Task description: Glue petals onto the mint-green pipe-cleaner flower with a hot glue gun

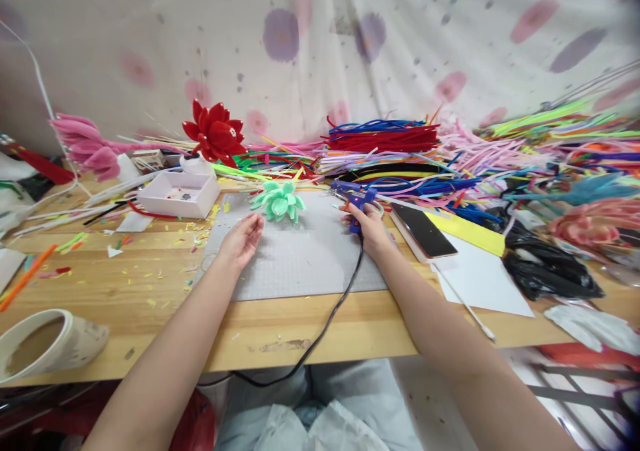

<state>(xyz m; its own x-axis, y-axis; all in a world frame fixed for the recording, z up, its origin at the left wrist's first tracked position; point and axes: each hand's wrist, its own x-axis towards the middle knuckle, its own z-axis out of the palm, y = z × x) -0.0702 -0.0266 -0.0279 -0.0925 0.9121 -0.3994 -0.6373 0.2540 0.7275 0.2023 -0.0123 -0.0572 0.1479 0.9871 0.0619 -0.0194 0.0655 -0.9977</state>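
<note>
My right hand (373,228) grips a blue hot glue gun (364,196), its nozzle toward the left and its black cord running down over the table's front edge. A mint-green pipe-cleaner flower (279,201) is at the back of the grey cutting mat (300,264), between my two hands. Just left of the flower and in front of it is my left hand (243,241), palm turned inward with the fingers curled together. Whatever may be between those fingertips is hidden or too small to see.
Bundles of coloured pipe cleaners (385,141) lie along the back. A red flower (215,131) rises behind a white box (177,194). On the right are a phone (424,230), white paper (487,278) and a black plastic bag (545,264). A cup (85,338) stands front left.
</note>
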